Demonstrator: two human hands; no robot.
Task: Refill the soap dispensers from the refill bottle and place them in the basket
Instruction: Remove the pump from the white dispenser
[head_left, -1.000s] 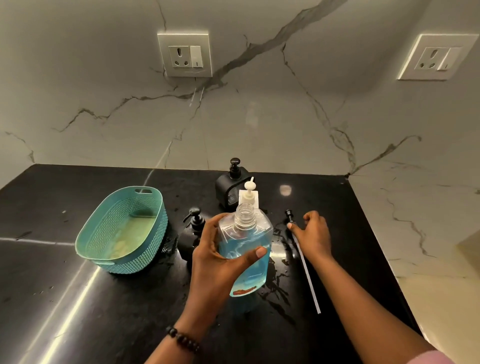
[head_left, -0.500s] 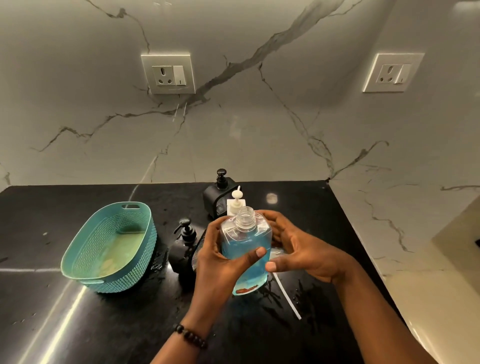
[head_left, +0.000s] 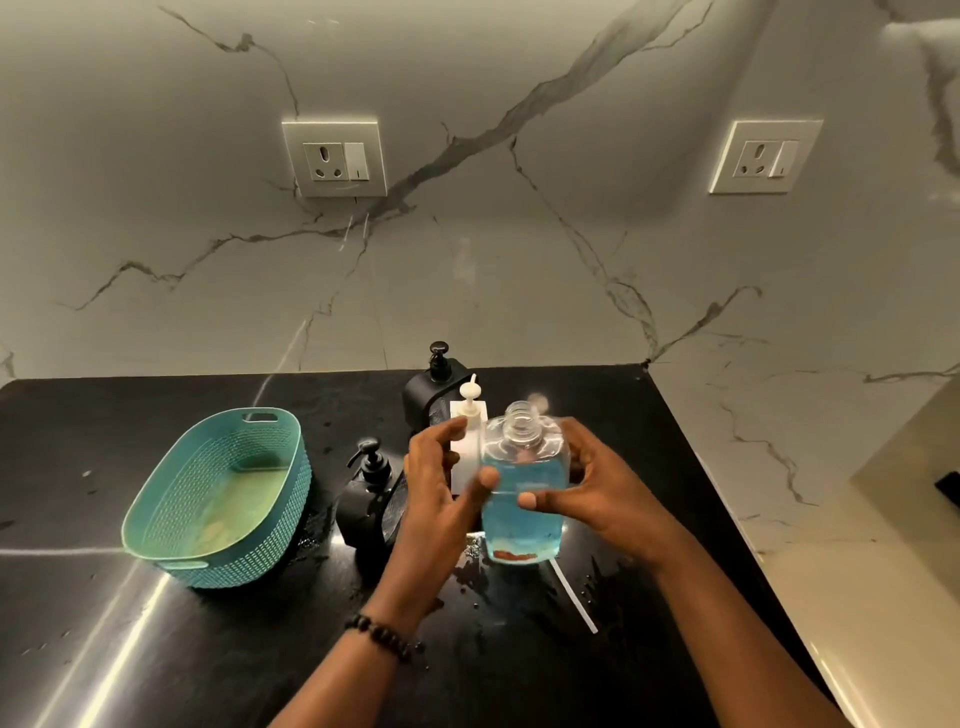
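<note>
Uncapped clear refill bottle of blue soap (head_left: 522, 483), mid-frame, gripped by right hand (head_left: 602, 488) fingers while left hand (head_left: 436, 493) fingers loosen, could slip onto wet black bench (head_left: 104, 649).

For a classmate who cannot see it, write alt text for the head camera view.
Two hands hold a clear uncapped refill bottle of blue soap above a wet black counter. Three pump dispensers stand just behind it; an empty teal basket sits to the left.
</note>
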